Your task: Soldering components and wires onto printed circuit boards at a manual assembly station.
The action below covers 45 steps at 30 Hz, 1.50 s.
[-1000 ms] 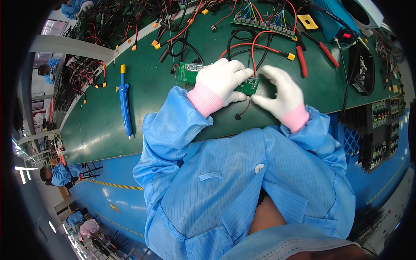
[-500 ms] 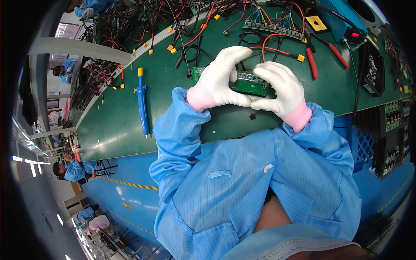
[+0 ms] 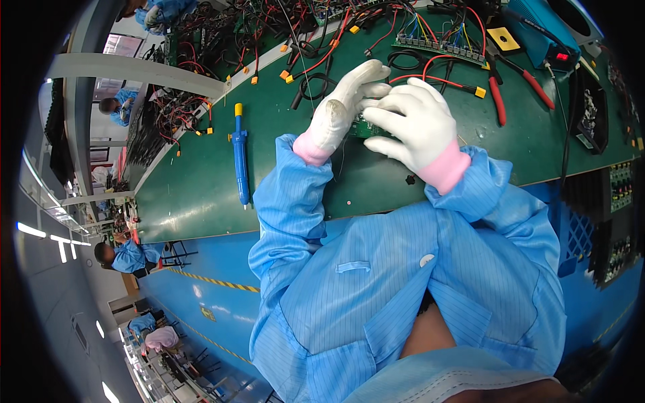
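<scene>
A green circuit board [image 3: 365,128] lies on the green bench, mostly covered by my two white-gloved hands. My left hand [image 3: 341,106] is turned on edge at its left end, with fingers stretched to the right and holding nothing I can see. My right hand [image 3: 418,127] reaches over the board from the right, its fingers spread and the thumb apart; its fingertips meet the left hand's fingers. Whether the fingertips touch the board is hidden. A thin wire [image 3: 307,80] runs from above down toward my left hand.
A blue desoldering pump [image 3: 240,158] lies to the left. Red-handled pliers [image 3: 498,99], a wired circuit board [image 3: 440,47] and a blue soldering station [image 3: 543,40] are at the far right. A black parts tray [image 3: 591,114] stands at the right edge. Tangled cables [image 3: 201,54] fill the back.
My hands were curved around the board's two ends, showing much of it. Now the left has turned on edge, the right has moved left over the board. The view has shifted slightly.
</scene>
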{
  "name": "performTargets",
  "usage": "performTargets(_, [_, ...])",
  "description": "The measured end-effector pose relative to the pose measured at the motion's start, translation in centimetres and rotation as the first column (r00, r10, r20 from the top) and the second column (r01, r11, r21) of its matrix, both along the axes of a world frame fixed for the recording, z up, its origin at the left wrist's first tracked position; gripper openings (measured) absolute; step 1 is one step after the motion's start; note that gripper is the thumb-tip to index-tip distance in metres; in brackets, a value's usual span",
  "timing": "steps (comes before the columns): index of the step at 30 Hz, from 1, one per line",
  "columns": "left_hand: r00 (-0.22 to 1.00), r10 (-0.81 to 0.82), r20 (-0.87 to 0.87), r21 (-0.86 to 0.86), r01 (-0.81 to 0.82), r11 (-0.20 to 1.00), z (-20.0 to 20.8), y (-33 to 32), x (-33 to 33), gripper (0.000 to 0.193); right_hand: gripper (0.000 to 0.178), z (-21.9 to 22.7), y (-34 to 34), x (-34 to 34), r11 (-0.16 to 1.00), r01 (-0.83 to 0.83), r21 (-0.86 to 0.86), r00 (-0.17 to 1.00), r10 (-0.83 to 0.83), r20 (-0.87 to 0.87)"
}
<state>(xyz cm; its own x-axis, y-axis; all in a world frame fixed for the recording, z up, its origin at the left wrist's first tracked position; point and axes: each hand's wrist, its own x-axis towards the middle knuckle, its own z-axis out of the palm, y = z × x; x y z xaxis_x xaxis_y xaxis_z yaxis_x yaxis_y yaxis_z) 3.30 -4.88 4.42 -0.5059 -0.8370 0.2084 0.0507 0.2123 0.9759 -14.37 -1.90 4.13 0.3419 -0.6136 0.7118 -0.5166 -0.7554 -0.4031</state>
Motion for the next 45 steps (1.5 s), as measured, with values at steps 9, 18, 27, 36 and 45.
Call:
performTargets(9, [0.999,0.008,0.048,0.019,-0.009,1.000,0.5,0.3,-0.1,0.117,0.021,-0.8,-1.9,0.4,0.999,0.045,-0.028,0.998,-0.046,-0.038])
performTargets(18, [1.000,-0.013,-0.010,0.005,0.013,1.000,0.0,0.2,0.2,0.106,0.015,-0.4,-1.9,1.5,0.989,0.113,-0.097,0.992,-0.118,-0.044])
performTargets(27, [0.998,0.035,-0.055,0.054,-0.032,0.998,-0.1,-0.2,0.1,0.096,0.013,-0.1,-2.7,0.8,0.993,0.055,-0.108,0.998,-0.058,-0.031])
performTargets(36, [0.984,0.061,0.166,-0.116,-0.042,0.992,0.4,0.3,-0.3,0.025,0.005,-1.0,-2.7,-2.5,0.999,0.016,-0.029,0.956,-0.007,0.294])
performTargets(45, [0.995,0.027,0.099,-0.066,-0.021,0.998,0.5,0.2,-0.5,0.005,0.017,-2.1,-2.2,-7.4,0.869,-0.183,0.460,0.849,-0.096,0.519])
